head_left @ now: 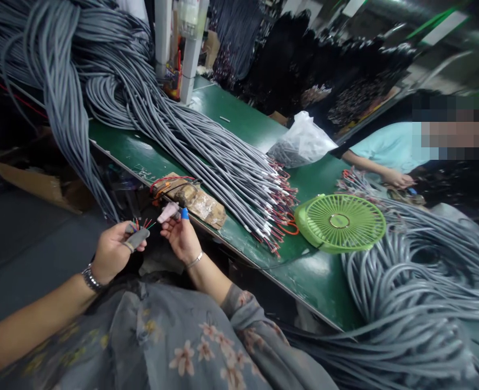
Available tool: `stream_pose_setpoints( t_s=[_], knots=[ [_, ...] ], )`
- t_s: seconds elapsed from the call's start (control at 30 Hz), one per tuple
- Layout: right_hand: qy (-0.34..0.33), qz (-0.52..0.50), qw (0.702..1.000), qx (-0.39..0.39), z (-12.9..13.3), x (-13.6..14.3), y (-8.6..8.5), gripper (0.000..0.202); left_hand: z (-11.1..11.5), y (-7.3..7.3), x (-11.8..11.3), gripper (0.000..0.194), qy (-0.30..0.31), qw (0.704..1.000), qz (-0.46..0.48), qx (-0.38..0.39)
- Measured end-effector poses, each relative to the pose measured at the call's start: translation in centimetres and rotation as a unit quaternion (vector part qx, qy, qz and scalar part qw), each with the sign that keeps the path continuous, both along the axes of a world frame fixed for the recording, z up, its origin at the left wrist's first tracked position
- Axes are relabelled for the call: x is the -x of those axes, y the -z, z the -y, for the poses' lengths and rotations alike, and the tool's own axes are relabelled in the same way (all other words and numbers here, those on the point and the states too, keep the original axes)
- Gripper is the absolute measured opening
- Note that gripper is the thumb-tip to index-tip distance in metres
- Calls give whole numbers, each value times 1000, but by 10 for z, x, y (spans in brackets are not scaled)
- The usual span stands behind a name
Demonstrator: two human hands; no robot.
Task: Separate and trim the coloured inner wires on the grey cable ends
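My left hand (120, 246) is closed in a pinch around the end of a grey cable, with a grey cover on its thumb. Thin coloured wires (145, 223), red, green and blue among them, fan out from these fingers. Just to the right, my right hand (182, 235) has its fingers loosely curled and the thumb apart. One of its fingers wears a pink wrap, and a blue cover sits on the thumb tip. The wire tips come close to the right fingers; whether they touch is unclear. Beyond the hands, a worn wooden block (211, 211) lies on the table edge.
A large bundle of grey cables (207, 146) with stripped ends lies across the green table (142, 154). A green fan (339, 222), a white plastic bag (302, 141) and more coiled cables (402, 292) are to the right. A co-worker's hand (397, 179) is across the table.
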State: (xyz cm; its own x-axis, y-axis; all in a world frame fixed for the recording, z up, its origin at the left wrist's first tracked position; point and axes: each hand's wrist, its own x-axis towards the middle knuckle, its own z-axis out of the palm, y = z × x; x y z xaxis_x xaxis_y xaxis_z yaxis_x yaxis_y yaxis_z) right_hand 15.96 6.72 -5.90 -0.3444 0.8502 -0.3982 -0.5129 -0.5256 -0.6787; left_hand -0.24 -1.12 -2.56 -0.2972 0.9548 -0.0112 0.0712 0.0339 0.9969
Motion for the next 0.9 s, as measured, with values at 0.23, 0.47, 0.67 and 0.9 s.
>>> stream_pose_setpoints(
  t_s=[0.23,0.47,0.67,0.9],
  knots=[
    [-32,121,986,-107,15,-31,11,42,2,-3,12,55,-5,990,123,75],
    [-53,243,945,-212,30,-77,4,46,6,-3,37,28,-162,966,173,99],
    [-56,343,864,-365,36,-114,-26,41,10,-15,45,16,-176,973,100,114],
    [39,441,751,-490,2,-152,-49,41,-23,-24,61,23,-89,994,-48,41]
  ],
)
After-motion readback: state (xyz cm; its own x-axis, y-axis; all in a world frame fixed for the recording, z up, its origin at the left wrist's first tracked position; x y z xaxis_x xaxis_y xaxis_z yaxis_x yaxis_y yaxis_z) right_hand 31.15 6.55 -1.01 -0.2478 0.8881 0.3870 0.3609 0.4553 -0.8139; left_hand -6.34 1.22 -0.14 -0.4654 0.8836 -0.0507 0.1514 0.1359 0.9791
